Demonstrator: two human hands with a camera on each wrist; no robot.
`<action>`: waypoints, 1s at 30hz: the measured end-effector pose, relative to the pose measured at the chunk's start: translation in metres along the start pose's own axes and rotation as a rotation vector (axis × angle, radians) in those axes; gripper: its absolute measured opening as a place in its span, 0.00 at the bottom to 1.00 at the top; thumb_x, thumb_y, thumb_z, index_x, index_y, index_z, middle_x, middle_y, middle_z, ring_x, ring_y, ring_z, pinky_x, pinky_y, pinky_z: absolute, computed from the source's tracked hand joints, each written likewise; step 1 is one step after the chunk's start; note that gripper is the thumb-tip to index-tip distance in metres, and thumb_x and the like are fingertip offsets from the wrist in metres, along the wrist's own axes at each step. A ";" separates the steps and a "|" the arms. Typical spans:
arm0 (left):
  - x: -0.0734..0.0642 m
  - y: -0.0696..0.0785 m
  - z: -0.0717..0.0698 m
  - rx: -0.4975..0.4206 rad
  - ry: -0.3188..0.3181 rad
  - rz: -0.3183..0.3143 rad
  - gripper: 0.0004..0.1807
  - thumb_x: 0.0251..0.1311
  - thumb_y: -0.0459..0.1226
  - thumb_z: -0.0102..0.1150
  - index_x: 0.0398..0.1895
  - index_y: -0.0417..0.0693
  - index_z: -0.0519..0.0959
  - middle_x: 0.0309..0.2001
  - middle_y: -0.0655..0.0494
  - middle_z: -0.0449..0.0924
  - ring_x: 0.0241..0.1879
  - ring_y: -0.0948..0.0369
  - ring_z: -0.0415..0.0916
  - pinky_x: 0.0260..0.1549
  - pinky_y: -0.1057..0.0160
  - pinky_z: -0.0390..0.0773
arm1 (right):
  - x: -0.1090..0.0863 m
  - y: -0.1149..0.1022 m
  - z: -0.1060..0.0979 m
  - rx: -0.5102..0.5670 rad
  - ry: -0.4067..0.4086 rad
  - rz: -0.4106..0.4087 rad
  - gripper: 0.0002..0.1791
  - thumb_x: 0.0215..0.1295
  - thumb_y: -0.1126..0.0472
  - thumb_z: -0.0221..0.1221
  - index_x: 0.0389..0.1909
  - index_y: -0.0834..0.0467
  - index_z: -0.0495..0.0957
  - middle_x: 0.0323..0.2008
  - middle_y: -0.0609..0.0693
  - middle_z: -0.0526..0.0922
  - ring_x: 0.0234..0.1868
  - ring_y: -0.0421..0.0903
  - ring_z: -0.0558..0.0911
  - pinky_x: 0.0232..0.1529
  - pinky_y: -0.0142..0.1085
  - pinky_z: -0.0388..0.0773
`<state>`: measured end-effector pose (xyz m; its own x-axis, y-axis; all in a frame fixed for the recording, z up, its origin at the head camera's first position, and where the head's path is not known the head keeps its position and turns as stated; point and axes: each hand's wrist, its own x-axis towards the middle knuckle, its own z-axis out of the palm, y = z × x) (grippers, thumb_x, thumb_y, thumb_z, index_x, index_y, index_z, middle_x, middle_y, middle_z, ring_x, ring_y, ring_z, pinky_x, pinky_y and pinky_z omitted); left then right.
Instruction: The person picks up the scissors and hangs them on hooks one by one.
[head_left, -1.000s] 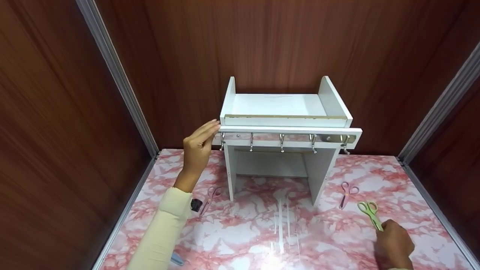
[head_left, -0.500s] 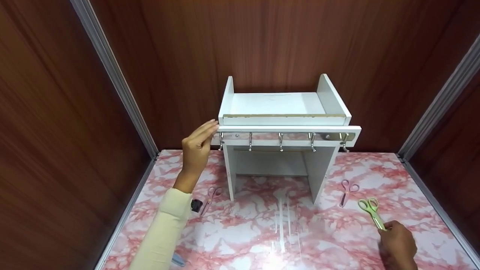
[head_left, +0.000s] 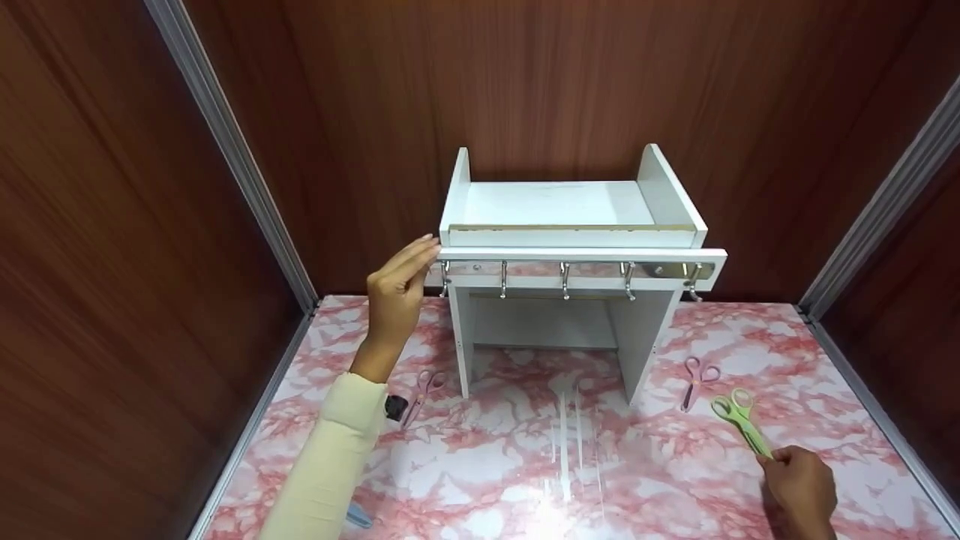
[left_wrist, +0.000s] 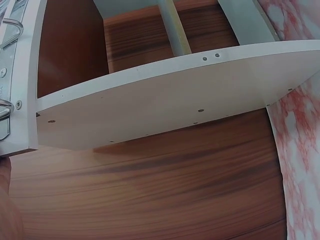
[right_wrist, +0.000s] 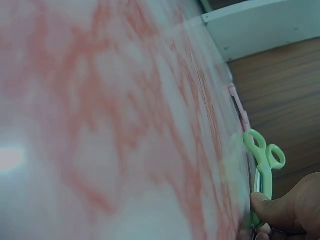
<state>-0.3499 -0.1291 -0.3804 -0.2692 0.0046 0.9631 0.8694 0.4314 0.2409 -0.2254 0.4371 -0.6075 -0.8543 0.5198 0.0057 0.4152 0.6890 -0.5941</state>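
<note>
My right hand pinches green scissors by the blade end, their two finger loops pointing away from me, low over the marbled tabletop. The right wrist view shows the thumb pressed against the scissors. My left hand touches the left end of a white board with a row of metal hooks, its fingers straight and together. That board crosses the front of a white shelf unit, which stands upright. In the left wrist view, only part of the hand shows, below the hook board's end.
Pink scissors lie right of the shelf unit; another pink pair lies to its left, beside a small black object. A blue item is partly hidden by the left sleeve. Dark wood panels enclose the back and sides.
The green scissors have tilted slightly, their loops swinging a little left and away from me. The left hand has stayed at the board's end.
</note>
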 end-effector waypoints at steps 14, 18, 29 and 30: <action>0.007 -0.003 0.006 -0.007 -0.006 0.025 0.10 0.58 0.27 0.59 0.42 0.39 0.84 0.45 0.45 0.83 0.50 0.55 0.79 0.50 0.61 0.78 | 0.002 -0.001 -0.015 0.109 0.061 -0.011 0.15 0.57 0.56 0.64 0.35 0.66 0.83 0.26 0.52 0.83 0.26 0.45 0.75 0.22 0.35 0.66; 0.004 -0.003 0.005 -0.005 -0.005 0.025 0.10 0.58 0.27 0.59 0.42 0.39 0.84 0.45 0.46 0.83 0.50 0.55 0.79 0.51 0.61 0.78 | -0.006 -0.009 -0.025 0.116 0.074 -0.043 0.16 0.58 0.54 0.64 0.34 0.65 0.83 0.27 0.52 0.83 0.24 0.42 0.74 0.20 0.35 0.67; 0.000 -0.003 -0.001 0.009 -0.002 0.025 0.11 0.57 0.27 0.60 0.42 0.41 0.84 0.46 0.49 0.83 0.50 0.55 0.79 0.51 0.62 0.77 | -0.020 -0.034 -0.042 0.164 0.127 -0.122 0.14 0.55 0.54 0.67 0.33 0.63 0.84 0.25 0.52 0.84 0.19 0.31 0.71 0.18 0.30 0.67; 0.000 -0.003 0.000 0.005 -0.003 0.025 0.11 0.57 0.27 0.60 0.42 0.40 0.84 0.46 0.49 0.83 0.50 0.55 0.79 0.51 0.62 0.77 | -0.022 -0.036 -0.043 0.174 0.131 -0.127 0.14 0.55 0.55 0.67 0.33 0.64 0.84 0.25 0.52 0.83 0.19 0.30 0.71 0.18 0.29 0.67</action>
<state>-0.3526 -0.1308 -0.3807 -0.2488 0.0177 0.9684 0.8738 0.4355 0.2165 -0.2083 0.4227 -0.5510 -0.8437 0.5033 0.1866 0.2371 0.6613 -0.7117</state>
